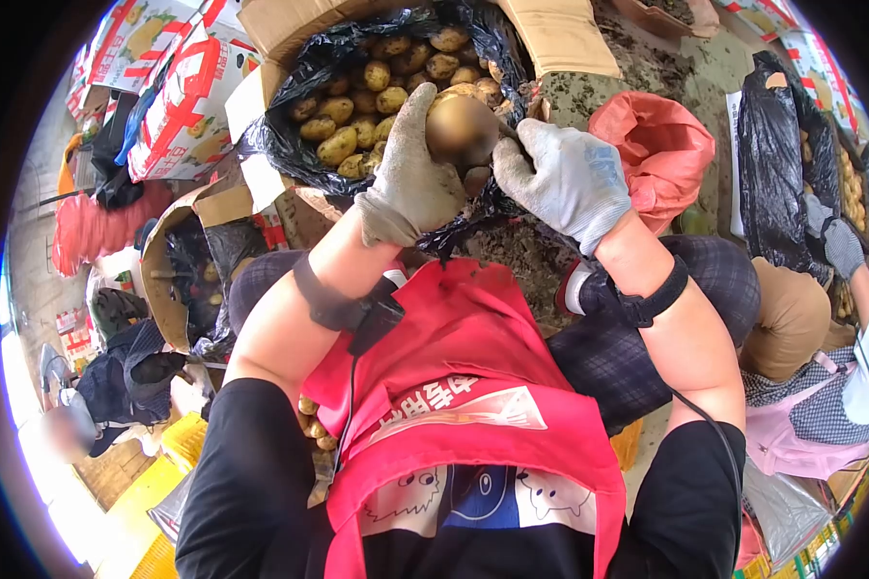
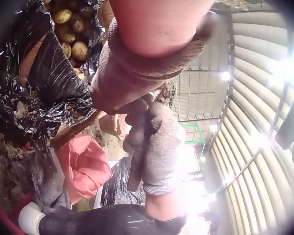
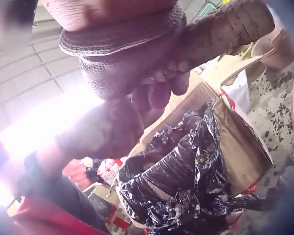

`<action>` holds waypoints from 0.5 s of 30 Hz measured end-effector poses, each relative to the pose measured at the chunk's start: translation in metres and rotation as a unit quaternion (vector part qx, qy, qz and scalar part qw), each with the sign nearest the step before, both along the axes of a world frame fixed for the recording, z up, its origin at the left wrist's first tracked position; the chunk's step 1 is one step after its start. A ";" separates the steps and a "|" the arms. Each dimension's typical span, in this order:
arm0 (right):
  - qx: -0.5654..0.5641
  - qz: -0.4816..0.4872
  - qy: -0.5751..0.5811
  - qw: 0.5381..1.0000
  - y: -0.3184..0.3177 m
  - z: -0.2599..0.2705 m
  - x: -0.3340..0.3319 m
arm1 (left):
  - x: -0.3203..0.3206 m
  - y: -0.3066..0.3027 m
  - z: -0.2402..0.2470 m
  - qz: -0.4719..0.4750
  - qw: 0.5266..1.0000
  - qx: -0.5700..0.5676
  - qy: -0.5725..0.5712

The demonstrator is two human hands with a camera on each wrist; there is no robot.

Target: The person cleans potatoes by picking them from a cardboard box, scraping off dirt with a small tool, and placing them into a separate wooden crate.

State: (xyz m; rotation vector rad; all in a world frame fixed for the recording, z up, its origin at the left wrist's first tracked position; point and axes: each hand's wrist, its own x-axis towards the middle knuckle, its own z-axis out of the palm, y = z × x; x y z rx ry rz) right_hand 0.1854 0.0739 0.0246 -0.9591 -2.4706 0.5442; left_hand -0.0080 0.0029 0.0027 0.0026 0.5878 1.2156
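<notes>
My left hand (image 1: 413,179), in a dirty grey-white knit glove, holds a large round potato (image 1: 461,127), which looks blurred, over an open box. My right hand (image 1: 568,183), gloved alike, has curled fingers right at the potato's right side; I cannot tell whether they pinch it. In the left wrist view the right hand (image 2: 159,147) shows beyond the left glove (image 2: 122,78). The right wrist view has the soil-caked right glove (image 3: 137,68) meeting the left hand (image 3: 105,129). Below the hands, many potatoes (image 1: 338,145) lie in a black plastic bag (image 1: 294,72) lining the cardboard box (image 1: 560,34).
An open red sack (image 1: 652,154) stands right of the box, on soil-strewn floor (image 1: 570,101). Another person's gloved hand (image 1: 840,241) is by a potato box at far right. Printed cartons (image 1: 188,106) and a bag-lined box (image 1: 164,275) are at left.
</notes>
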 end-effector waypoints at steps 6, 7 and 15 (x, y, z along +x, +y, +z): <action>0.062 0.070 -0.025 0.995 -0.017 -0.004 -0.010 | 0.016 -0.001 0.019 0.043 0.997 -0.056 0.027; 0.045 0.050 0.018 0.998 -0.013 0.003 -0.009 | 0.014 0.001 0.017 0.051 0.995 -0.061 0.066; -0.064 -0.042 0.026 0.997 0.013 0.022 0.011 | 0.010 -0.001 0.025 0.036 0.897 0.171 0.405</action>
